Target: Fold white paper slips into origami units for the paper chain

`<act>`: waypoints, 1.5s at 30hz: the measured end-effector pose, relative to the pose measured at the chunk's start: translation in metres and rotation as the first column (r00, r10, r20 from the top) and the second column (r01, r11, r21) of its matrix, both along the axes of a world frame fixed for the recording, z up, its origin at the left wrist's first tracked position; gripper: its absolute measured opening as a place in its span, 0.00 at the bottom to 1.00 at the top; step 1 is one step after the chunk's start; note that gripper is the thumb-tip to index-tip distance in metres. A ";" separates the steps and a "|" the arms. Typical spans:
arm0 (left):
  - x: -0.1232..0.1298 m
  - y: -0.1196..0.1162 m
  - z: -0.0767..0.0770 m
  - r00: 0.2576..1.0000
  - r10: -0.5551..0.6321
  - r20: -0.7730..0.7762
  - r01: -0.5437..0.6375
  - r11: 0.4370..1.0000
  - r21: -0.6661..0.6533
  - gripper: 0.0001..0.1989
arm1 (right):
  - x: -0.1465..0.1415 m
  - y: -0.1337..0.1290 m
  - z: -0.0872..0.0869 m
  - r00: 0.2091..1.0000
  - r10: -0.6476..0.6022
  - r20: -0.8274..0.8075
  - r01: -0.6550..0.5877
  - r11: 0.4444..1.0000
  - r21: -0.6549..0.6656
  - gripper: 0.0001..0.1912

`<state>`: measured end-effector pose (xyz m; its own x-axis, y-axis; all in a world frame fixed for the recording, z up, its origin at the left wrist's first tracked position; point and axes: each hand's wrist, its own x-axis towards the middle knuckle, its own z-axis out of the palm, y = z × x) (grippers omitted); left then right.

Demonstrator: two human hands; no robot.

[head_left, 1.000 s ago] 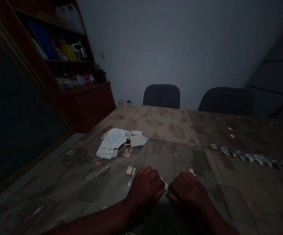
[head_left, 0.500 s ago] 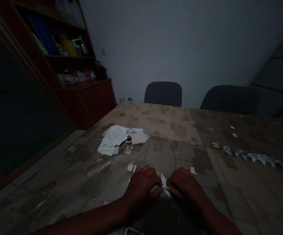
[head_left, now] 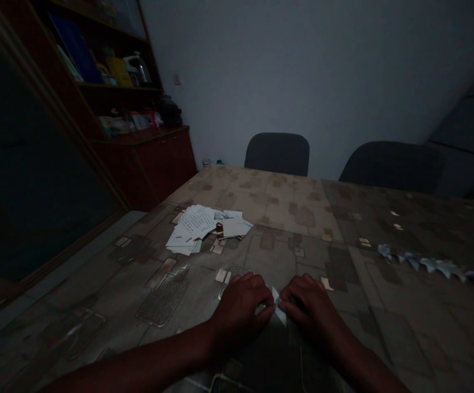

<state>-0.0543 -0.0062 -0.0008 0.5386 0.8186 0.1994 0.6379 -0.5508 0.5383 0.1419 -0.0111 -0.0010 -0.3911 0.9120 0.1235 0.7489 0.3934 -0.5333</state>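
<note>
Two bare hands, the left hand [head_left: 240,308] and the right hand [head_left: 308,305], meet at one small folded white paper piece [head_left: 278,311]. One patterned brown table [head_left: 286,218] carries one loose heap of white paper sheets [head_left: 198,229] and one row of small folded pale paper shapes [head_left: 429,263], too dim to count singly. Two dark padded chairs [head_left: 277,153] stand behind.

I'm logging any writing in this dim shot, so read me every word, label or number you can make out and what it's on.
None can be read.
Top sheet of the paper pile: lines of writing, too small and dim.
Items on the shelves: any labels blurred.
Folded paper between the left hand and right hand: no text visible.
</note>
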 end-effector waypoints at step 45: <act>-0.024 -0.001 -0.008 0.879 -0.180 -0.442 0.350 0.873 0.339 0.15 | 0.001 0.006 -0.017 0.990 0.015 0.140 -0.036 0.988 0.151 0.03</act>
